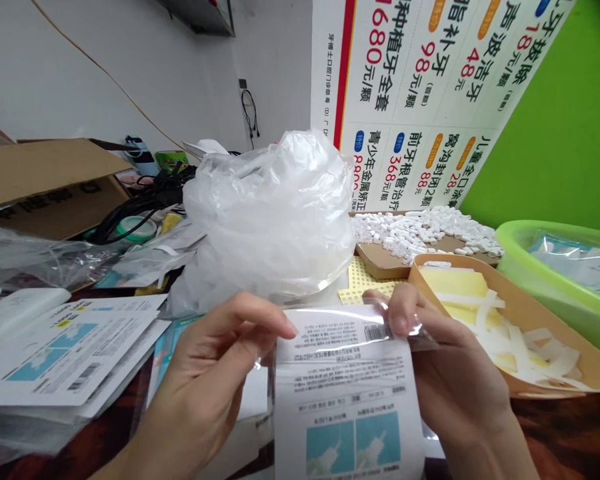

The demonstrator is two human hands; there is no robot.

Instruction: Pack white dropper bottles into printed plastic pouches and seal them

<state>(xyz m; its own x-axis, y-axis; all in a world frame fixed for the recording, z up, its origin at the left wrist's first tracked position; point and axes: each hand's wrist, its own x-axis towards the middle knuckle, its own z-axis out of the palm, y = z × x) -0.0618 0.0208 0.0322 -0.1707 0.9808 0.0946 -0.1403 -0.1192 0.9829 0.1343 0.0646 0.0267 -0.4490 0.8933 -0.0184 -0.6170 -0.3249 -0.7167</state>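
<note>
Both hands hold a clear plastic packet with a printed card (350,400) inside, near the bottom middle of the view. My left hand (215,367) pinches its upper left corner between thumb and fingers. My right hand (450,367) grips the upper right corner, where the clear film is gathered and shiny. Small print, a barcode and two blue pictures show on the card, upside down to me. Some of my right fingers are hidden behind the packet. Beneath my left hand lie a white box or card and blue printed packaging, partly covered.
A large white plastic bag (270,220) stands behind my hands. Printed cards (70,353) are stacked at left, before an open cardboard box (50,180). On the right are a tan tray (520,380) of paper strips, a cardboard tray (380,260) of small white pieces and a green basin (555,267).
</note>
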